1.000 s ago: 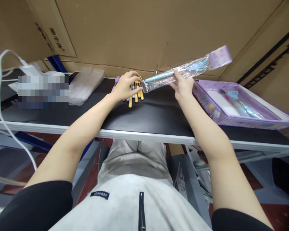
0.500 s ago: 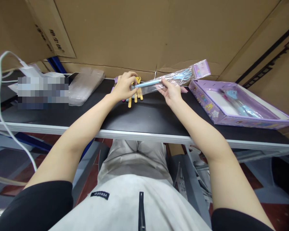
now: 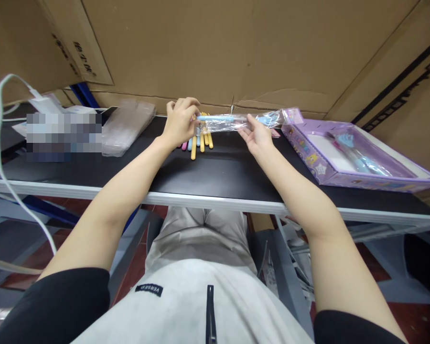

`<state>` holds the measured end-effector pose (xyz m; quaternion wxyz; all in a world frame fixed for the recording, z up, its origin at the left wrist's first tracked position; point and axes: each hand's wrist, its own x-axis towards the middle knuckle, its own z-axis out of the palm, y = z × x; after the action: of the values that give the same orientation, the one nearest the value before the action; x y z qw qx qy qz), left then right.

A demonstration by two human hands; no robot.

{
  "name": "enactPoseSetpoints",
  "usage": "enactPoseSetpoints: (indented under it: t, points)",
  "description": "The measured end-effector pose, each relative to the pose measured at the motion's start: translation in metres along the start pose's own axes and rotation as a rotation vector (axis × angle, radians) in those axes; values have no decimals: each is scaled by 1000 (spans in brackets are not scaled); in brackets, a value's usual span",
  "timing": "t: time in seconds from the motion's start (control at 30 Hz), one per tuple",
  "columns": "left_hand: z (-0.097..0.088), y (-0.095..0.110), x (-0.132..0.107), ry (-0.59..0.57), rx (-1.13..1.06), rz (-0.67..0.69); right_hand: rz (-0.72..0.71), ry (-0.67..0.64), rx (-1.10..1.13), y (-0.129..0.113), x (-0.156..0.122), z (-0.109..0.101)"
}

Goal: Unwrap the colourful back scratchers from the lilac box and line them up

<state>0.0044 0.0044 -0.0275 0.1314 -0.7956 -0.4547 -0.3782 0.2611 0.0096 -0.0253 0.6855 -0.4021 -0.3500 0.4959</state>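
Note:
My left hand (image 3: 179, 120) pinches the handle end of a blue fork-like stick that lies inside a clear plastic sleeve (image 3: 232, 122) with a purple header card. My right hand (image 3: 257, 134) holds the sleeve near its middle, fingers curled under it. The sleeve lies almost level just above the black table (image 3: 222, 172). Under my left hand lies a small pile of yellow, pink and blue sticks (image 3: 199, 140).
An open purple box (image 3: 347, 157) holding more bagged blue pieces sits at the right. A stack of clear bags (image 3: 127, 126) and a white cable (image 3: 7, 157) are at the left. Cardboard walls (image 3: 215, 48) stand behind the table.
The bagged stick has come down from a raised tilt on the right to nearly level near the table's back. My right hand moved left and down; my left hand shifted onto the blue handle.

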Motion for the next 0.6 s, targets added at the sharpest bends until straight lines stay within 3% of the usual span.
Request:
enactPoseSetpoints:
  t: [0.17, 0.37, 0.6]
  points:
    - [-9, -16, 1, 97, -21, 20, -31, 47, 56, -21, 11, -12]
    - [-20, -20, 4, -10, -21, -134, -87, 114, -6, -40, 25, -28]
    - [-40, -16, 7, 68, 32, -231, -141, 397, 251, -68, 54, -71]
